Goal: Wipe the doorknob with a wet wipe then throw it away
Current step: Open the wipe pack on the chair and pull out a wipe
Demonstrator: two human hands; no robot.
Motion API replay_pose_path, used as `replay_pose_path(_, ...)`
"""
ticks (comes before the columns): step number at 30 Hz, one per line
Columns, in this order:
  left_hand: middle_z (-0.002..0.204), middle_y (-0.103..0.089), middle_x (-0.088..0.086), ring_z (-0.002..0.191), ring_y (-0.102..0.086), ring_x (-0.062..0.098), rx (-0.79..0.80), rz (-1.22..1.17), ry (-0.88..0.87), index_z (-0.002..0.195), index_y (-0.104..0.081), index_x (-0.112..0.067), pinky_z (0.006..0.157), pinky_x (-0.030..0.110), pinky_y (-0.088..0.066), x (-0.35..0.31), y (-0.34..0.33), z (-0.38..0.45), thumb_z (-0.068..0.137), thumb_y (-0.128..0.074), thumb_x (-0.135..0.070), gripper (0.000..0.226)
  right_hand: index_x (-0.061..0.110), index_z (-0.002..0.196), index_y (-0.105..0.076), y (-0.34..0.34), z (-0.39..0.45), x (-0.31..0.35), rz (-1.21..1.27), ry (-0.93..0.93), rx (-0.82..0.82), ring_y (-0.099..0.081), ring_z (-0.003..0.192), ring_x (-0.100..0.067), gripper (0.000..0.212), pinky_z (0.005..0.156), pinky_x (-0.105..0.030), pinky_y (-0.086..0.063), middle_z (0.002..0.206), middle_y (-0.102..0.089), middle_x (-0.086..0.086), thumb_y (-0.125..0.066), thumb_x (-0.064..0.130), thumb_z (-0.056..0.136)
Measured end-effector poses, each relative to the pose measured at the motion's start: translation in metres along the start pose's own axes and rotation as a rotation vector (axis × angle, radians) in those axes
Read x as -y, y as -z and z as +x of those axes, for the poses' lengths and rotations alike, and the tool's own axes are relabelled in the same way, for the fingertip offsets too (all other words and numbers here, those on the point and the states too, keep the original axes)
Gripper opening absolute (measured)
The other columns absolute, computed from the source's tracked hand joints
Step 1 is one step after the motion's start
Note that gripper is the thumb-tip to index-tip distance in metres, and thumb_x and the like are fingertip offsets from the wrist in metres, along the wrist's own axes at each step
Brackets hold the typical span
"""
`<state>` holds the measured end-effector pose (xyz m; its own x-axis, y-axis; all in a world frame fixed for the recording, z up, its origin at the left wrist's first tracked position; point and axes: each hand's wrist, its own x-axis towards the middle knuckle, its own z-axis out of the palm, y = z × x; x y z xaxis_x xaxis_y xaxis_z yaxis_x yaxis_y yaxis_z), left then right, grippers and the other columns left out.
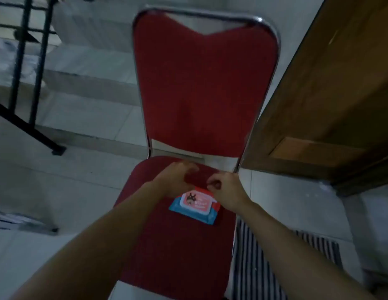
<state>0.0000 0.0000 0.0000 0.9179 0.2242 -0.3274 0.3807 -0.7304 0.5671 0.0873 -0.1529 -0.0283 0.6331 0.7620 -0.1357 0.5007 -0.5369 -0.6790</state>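
Note:
A blue and red pack of wet wipes [194, 208] with a pink lid lies flat on the red seat of a chair [178, 245]. My left hand [173, 180] hovers over the pack's far left end, fingers curved and apart. My right hand [226, 190] is at the pack's far right corner, with thumb and fingers pinched together; the blur hides whether they hold anything. No loose wipe shows. The doorknob is out of view.
A brown wooden door [331, 94] stands to the right of the chair. Tiled steps [84, 83] and a black metal railing [26, 68] are on the left. A striped mat [275, 256] lies on the floor at the lower right.

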Motion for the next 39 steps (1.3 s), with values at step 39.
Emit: replay_pose_path(39, 0.125, -0.037, -0.007, 0.114, -0.041, 0.012, -0.253, -0.275, 0.132, 0.136, -0.024, -0.015, 0.090, 0.025, -0.038, 0.095, -0.132, 0.025, 0.058, -0.082, -0.013, 0.097, 0.008, 0.099, -0.058, -0.085, 0.047, -0.067, 0.001, 0.143, -0.155, -0.067, 0.073, -0.029, 0.013, 0.060, -0.042, -0.055, 0.084, -0.072, -0.011, -0.053, 0.016, 0.090)
